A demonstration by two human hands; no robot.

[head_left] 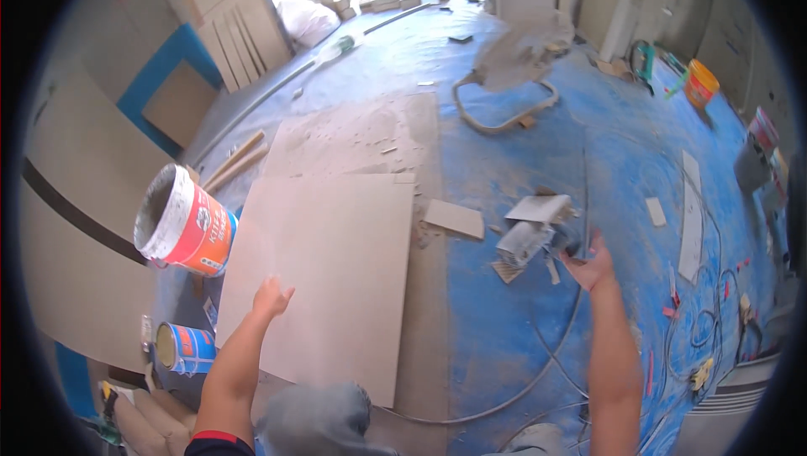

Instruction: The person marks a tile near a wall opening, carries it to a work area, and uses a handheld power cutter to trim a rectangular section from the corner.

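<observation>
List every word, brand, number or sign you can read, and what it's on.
Large bucket: letters and digits on its red-orange side; I won't copy printed wording.
Blue can: label print, too small to read.
Orange pail: any print is too small to read.
No other text is legible.

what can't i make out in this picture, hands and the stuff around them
Head view: whether the right hand grips the dark thing beside it; both are blurred.
Head view: whether the left hand touches the pale board; the hand itself hides its underside.
Head view: the bottom inside the orange bucket; its near wall hides it.
Head view: the full shape of the grey ridged object; the dark fisheye rim cuts it off.
</observation>
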